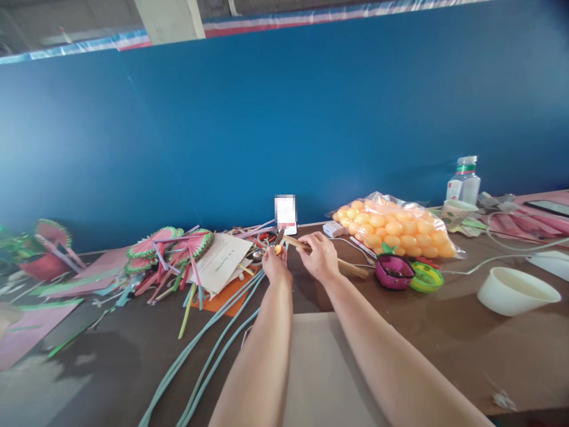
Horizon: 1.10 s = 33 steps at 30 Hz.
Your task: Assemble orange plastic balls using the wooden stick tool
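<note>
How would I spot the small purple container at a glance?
Under the blue wall, find the big clear bag of orange balls, to the right of the right hand. At its near edge sit two small containers side by side. The purple container is the left one; its neighbour is bright yellow-green.

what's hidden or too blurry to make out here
All in the head view:
Orange piece: partly covered by the left hand.
Wooden stick: middle hidden by the right hand.
White upright object: face blurred by pixelation.
White paper: print too small to read.
Purple basket: contents too small to identify.
</note>
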Each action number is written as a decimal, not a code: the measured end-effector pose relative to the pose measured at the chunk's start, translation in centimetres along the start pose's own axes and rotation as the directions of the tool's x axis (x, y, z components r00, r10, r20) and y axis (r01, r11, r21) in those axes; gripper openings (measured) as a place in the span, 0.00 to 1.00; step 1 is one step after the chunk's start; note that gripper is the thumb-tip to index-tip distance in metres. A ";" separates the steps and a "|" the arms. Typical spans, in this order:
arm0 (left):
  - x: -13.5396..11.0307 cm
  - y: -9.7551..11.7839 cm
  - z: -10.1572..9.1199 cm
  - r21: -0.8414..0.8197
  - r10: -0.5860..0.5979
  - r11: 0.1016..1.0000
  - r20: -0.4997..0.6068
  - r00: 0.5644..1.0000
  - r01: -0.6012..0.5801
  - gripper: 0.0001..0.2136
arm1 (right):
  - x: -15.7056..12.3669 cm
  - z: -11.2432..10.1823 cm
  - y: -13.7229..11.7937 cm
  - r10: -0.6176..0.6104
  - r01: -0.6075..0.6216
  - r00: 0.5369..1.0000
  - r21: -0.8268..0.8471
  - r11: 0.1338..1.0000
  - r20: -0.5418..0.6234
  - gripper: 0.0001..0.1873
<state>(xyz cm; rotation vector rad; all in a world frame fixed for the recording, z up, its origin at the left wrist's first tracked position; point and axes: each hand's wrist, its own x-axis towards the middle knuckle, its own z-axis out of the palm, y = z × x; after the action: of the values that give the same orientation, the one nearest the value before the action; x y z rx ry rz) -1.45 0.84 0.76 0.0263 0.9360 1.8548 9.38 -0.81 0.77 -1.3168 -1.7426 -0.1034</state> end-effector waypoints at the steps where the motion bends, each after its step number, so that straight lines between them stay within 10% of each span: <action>1: 0.0 0.0 0.0 -0.001 -0.002 1.000 -0.001 1.000 0.002 0.03 | 0.0 0.0 0.0 -0.002 0.002 1.000 -0.004 1.000 0.012 0.06; 21: 0.2 -0.1 0.0 -0.040 -0.040 0.998 -0.006 0.999 0.039 0.04 | 0.0 -0.1 -0.2 -0.002 0.003 0.999 -0.027 1.000 0.038 0.06; 33: 0.2 -0.1 -0.2 0.024 0.024 0.999 -0.019 1.000 -0.024 0.05 | 0.1 -0.5 0.5 0.398 -0.309 0.881 -0.325 0.894 0.255 0.10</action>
<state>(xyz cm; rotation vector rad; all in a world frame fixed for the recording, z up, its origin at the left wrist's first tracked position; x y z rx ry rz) -1.56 0.95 0.49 0.0342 0.9745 1.8691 10.07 -0.77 0.91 -1.9326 -1.7547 0.0849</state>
